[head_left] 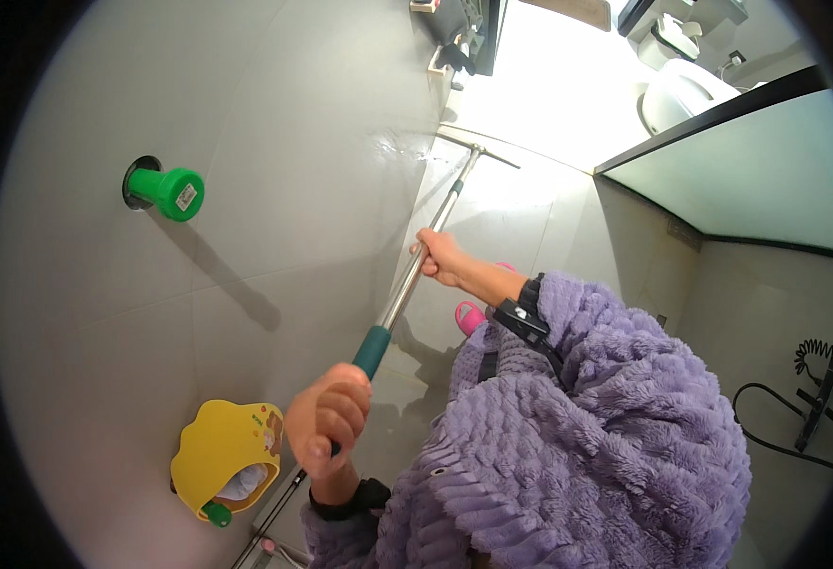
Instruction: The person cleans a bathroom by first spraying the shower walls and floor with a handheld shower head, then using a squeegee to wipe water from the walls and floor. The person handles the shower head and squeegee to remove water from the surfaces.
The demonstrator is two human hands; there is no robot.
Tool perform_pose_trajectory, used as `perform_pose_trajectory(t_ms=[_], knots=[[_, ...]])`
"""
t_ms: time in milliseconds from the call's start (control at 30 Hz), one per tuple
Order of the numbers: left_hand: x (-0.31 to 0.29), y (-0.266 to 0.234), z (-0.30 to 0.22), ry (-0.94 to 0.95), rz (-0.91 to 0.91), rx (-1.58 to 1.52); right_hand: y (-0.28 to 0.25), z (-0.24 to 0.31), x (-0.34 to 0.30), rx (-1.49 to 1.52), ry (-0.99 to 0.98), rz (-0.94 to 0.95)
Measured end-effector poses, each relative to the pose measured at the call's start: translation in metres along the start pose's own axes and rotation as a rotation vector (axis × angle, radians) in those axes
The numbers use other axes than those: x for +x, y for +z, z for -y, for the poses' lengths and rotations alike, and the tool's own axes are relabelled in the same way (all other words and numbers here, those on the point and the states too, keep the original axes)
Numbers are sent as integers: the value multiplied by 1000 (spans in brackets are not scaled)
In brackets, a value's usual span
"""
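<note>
Both my hands are closed on a long-handled floor squeegee (402, 299) with a silver shaft and a dark green grip. My left hand (329, 417) wraps the grip near the upper end, close to the left wall. My right hand (438, 256) holds the metal shaft farther down. The thin dark squeegee head (478, 150) lies across the pale tiled floor (516, 213), by the edge of a brightly lit area. Beneath my right forearm, a pink slipper (470, 317) shows on my foot.
On the left wall (274, 209) are a green cylinder (179, 193) in a round dark mount and a yellow holder (217, 446) with whitish contents. A frosted glass panel (749, 171) stands at the right. Beyond it is a white toilet (682, 95). A coiled black cord (820, 351) hangs at far right.
</note>
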State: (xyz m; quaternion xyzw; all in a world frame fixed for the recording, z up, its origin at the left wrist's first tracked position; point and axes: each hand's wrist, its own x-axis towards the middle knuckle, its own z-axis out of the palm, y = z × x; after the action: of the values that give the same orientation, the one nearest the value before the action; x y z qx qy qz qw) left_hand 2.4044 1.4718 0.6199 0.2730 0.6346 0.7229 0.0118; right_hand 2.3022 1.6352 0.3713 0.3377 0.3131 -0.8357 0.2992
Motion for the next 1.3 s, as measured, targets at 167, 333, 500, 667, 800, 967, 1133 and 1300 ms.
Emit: perform_pose_trajectory(t_ms=[167, 333, 500, 667, 800, 967, 1133, 1300], knots=[[11, 6, 27, -13, -37, 10, -13, 21, 22, -31, -49, -19], [18, 6, 39, 26, -57, 19, -13, 25, 34, -12, -82, -68], [16, 10, 42, -16, -66, 24, -14, 23, 37, -14, -56, -68], [16, 6, 45, 12, -37, 1, -18, 21, 40, -22, -121, -93], [19, 15, 48, 27, -60, 23, -21, 25, 48, -6, -48, -39], [23, 19, 28, -10, -152, 54, -15, 13, 34, -66, 15, -49], [5, 1, -23, -68, -106, -91, 1, -17, -18, -39, 182, 101], [-4, -4, -35, -11, 4, -83, 1, -24, -47, 74, 28, -22]])
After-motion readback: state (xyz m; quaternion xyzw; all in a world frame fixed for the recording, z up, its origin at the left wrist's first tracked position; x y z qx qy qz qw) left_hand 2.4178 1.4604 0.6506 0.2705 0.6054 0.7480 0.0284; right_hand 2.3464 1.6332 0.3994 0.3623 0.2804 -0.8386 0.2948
